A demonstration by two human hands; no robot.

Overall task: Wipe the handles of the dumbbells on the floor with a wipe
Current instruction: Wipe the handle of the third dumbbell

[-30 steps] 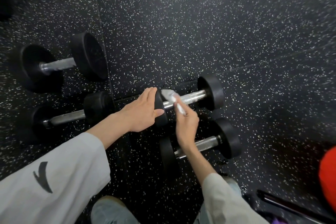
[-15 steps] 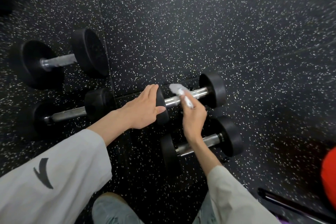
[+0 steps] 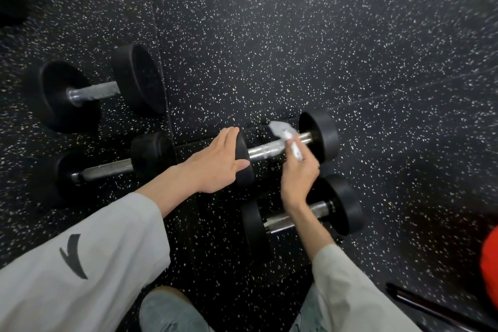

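Large dumbbell: a black round-plated dumbbell with a short steel handle point(image 3: 93, 94) lies far left on the black speckled rubber floor point(image 3: 296, 35), well apart from both hands — untouched at this moment.

Long dumbbell: a black dumbbell with a longer steel handle point(image 3: 107, 170) lies just below it, its right plate near the left wrist.

Left hand: the left hand point(image 3: 215, 162) lies over the left plate of the black rubber dumbbell with the bright knurled steel handle point(image 3: 266, 149), fingers straight and together across the rim, thumb against the plate's inner face. It looks placed there to stop the round plates rolling while the handle is rubbed.

Wipe: the crumpled white wipe point(image 3: 283, 131) sits on the handle's right end, close beside the right plate, with one corner sticking up past the bar.

Right hand: the right hand point(image 3: 297, 175) pinches the wipe from the near side, fingers curled around it; the handle lies just beyond the fingertips and left of them runs bare.

Near dumbbell: a fourth black dumbbell with a steel handle point(image 3: 296, 218) lies under the right wrist, not touched.

Judgement: the wiping of this handle seems underway; the other handles may need doing.

Far right: an orange-red object point(image 3: 489, 264) at the frame edge — too cut off to identify.
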